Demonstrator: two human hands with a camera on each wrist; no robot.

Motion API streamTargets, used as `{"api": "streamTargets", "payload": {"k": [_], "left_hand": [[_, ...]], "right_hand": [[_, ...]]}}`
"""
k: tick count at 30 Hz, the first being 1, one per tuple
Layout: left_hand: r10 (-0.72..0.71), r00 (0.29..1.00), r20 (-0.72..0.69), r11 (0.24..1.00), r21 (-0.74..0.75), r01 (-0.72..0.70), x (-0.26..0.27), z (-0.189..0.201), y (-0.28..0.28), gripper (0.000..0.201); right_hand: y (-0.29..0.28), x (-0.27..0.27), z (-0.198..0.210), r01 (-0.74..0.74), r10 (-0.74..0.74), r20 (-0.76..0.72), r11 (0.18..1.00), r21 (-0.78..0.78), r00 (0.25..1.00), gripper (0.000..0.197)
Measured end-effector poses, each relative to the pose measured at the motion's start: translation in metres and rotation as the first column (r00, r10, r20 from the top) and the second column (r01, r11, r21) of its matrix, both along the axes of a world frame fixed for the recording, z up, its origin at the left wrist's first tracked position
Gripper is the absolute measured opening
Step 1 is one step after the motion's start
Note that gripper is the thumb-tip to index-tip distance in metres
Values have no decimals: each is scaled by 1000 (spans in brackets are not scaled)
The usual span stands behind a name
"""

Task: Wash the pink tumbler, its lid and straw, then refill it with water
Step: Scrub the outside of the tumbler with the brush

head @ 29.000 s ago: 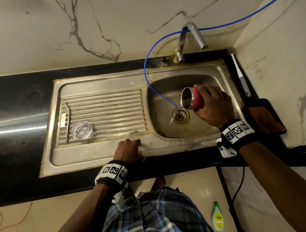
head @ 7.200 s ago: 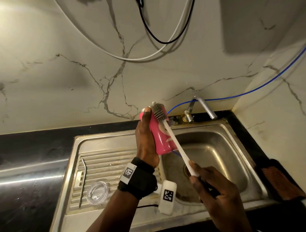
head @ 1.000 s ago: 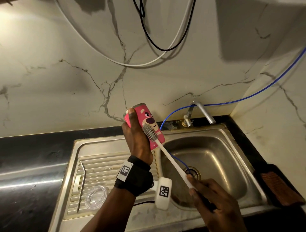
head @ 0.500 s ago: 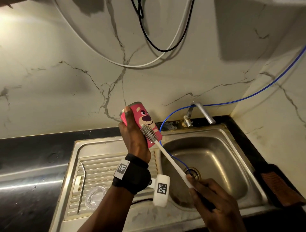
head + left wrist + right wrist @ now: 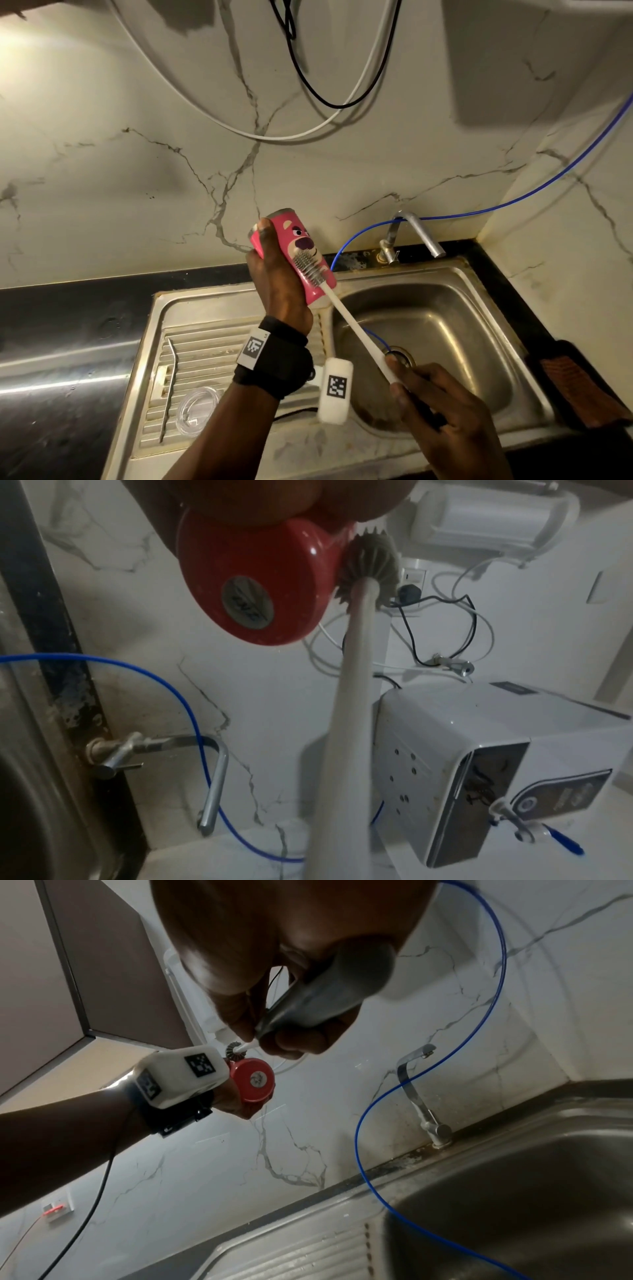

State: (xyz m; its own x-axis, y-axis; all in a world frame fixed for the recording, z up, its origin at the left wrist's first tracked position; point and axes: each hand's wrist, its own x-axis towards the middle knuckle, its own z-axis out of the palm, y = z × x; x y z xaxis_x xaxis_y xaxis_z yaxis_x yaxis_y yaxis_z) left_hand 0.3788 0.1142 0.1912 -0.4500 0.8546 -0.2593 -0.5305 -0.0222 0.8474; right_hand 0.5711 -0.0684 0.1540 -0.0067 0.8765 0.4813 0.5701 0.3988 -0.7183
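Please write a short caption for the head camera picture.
Left hand holds pink tumbler above sink; right hand scrubs its outside with a brush.

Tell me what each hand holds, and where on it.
Left hand grips the pink tumbler around its side; right hand holds the brush by its handle end.

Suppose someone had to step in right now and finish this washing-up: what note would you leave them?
Left hand: grips the pink tumbler above the sink's edge, tilted.
Right hand: holds the bottle brush by its handle, bristles against the tumbler's outer side.
Clear lid and metal straw lie on the draining board, untouched for now.
Done: the outside scrub is under way; whether the inside is clean cannot be told.
Left: finish and rinse the tumbler, wash lid and straw, refill with water. The tap looks off.
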Motion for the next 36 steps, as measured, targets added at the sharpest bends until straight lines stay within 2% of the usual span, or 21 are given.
{"api": "streamTargets", "payload": {"k": [3,8,11,15,19,22,25,29,33,36], "left_hand": [[41,999,0,999,-10,-41,-10,3,6,72],[-32,998,-57,999,-18,31,5,2,-4,83],[9,998,-67,1000,-1,-9,-2,7,3,72],[65,997,-38,998,22,-64,-15,12,12,68],[9,999,-41,1000,15,-9,-1,8,1,77],[-1,999,-36,1000,-5,1,3,7,0,68],[36,999,-10,999,10,-36,-7,7,7,74],[50,999,-15,999,10,-50,-9,10,8,68],[-10,1000,-28,1000,-15,9,6,4,2,72],[8,1000,-12,1000,-10,-8,2,6,5,69]], "right_hand": [[-7,5,-3,-6,6,20,1000,-15,1000,33],[5,-6,0,21,-21,-11,1000,6,1000,34],[3,-4,-1,2,-2,-17,1000,16,1000,34],[-6,3,-4,-21,21,24,1000,22,999,32],[3,-6,1,-13,13,-9,1000,-2,1000,35],[3,-8,0,-16,16,-17,1000,8,1000,35],[-6,1,-6,-19,18,38,1000,8,999,33],[-11,10,-7,5,-7,118,1000,12,993,32],[-3,7,-8,31,-33,81,999,28,996,33],[-5,5,-9,27,-31,91,999,41,995,32]]}}
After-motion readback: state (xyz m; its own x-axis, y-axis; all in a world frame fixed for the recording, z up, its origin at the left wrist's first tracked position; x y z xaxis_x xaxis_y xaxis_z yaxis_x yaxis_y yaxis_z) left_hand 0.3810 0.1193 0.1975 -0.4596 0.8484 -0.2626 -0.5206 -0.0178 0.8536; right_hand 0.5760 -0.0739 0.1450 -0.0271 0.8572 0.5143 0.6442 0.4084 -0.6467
